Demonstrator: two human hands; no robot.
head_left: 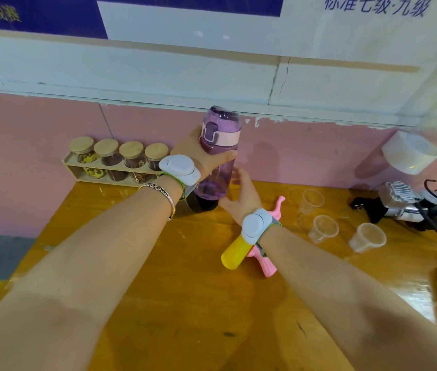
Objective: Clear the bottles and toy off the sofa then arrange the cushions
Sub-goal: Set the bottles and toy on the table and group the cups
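Note:
A see-through purple bottle with a pink band and a flip lid stands upright near the back of a wooden table. My left hand grips it just under the lid. My right hand cups its lower right side, fingers curled round it. A dark rounded object sits at the bottle's base, mostly hidden by my left wrist. A pink and yellow toy water gun lies on the table under my right wrist. No sofa or cushions are in view.
A wooden rack of cork-lidded jars stands at the back left against the pink wall. Three clear plastic cups sit to the right. Further right are a metal device with cables and a white tub.

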